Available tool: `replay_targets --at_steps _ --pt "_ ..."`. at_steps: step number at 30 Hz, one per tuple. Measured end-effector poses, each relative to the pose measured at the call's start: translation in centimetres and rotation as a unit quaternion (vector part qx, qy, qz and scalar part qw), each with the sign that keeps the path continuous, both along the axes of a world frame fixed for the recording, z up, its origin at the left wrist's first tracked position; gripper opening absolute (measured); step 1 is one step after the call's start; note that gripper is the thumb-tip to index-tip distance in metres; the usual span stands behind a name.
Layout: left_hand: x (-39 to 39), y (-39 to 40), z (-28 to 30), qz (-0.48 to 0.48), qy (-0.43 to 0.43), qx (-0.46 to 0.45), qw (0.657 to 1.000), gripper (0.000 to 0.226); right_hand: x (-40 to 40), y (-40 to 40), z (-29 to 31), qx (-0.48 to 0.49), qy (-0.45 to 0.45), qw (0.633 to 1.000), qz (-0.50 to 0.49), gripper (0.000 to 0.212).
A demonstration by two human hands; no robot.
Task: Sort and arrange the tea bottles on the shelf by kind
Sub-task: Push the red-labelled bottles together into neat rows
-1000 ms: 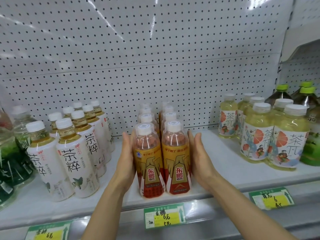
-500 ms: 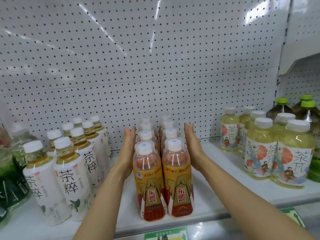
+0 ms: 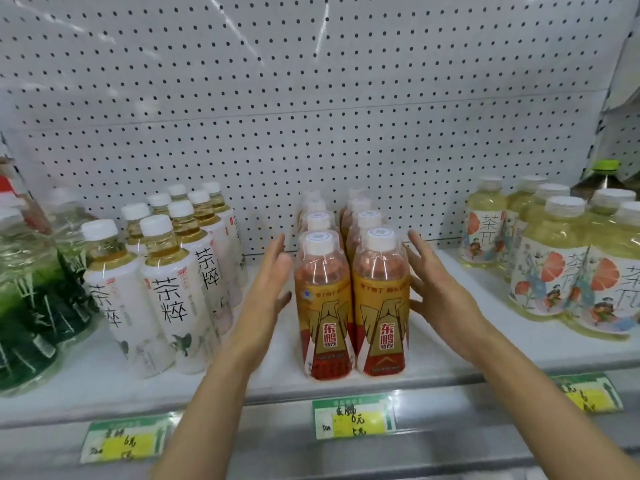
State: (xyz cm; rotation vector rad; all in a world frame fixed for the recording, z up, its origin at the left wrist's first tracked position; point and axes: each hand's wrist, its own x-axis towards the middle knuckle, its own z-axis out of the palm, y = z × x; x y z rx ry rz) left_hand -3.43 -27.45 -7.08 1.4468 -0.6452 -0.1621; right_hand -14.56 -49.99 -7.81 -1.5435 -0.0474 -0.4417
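Note:
Two straight rows of orange-and-red labelled bottles (image 3: 351, 306) with white caps stand in the middle of the white shelf (image 3: 433, 362). My left hand (image 3: 268, 289) is flat and open just left of the rows, a small gap from the front left bottle. On the other side my right hand (image 3: 436, 289) is open too, its fingers spread close to the front right bottle. Left of them stands a group of white-labelled tea bottles (image 3: 166, 282). A group of pale yellow bottles with orange flower labels (image 3: 561, 265) fills the shelf's right side.
Green-labelled bottles (image 3: 27, 317) crowd the far left edge, and a dark bottle with a green cap (image 3: 602, 178) stands behind the yellow group. A perforated white back panel (image 3: 311, 116) closes the shelf. Price tags (image 3: 353, 415) hang on the front rail.
Both hands were pressed flat against the sides of the orange rows and slid back along them; now they have drawn slightly away from the bottles. The view has shifted closer.

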Motion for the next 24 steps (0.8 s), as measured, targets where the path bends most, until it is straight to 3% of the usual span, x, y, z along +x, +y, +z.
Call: replay_targets --at_steps 4,9,14,16,19,22,24 --pt "-4.4 0.9 -2.3 0.045 -0.092 0.045 0.994 0.082 -3.1 2.2 -2.9 -0.119 -0.025 0.992 -0.036 0.096" --pt "-4.6 0.5 -2.9 0.09 -0.138 0.071 0.984 0.077 -2.5 4.5 -4.3 -0.15 -0.053 0.981 -0.11 0.099" --pt "-5.4 0.7 -2.5 0.134 -0.153 0.109 0.973 0.076 -3.2 4.3 -4.8 -0.211 -0.039 0.969 -0.119 0.073" --pt "-6.4 0.1 -2.5 0.243 -0.21 0.105 0.941 0.085 -4.1 3.1 -5.2 -0.304 -0.035 0.933 -0.191 0.058" --pt "-8.5 -1.6 -1.8 0.343 -0.358 0.04 0.868 0.065 -5.5 0.2 -5.6 -0.432 -0.114 0.83 -0.333 0.046" --pt "-10.5 -5.2 -0.7 0.328 -0.486 0.001 0.81 0.05 -7.1 -3.5 -5.6 -0.482 -0.19 0.749 -0.414 0.031" --pt "-11.5 -8.9 0.0 0.277 -0.521 -0.016 0.807 0.043 -8.6 -6.0 -5.2 -0.488 -0.204 0.722 -0.446 0.025"
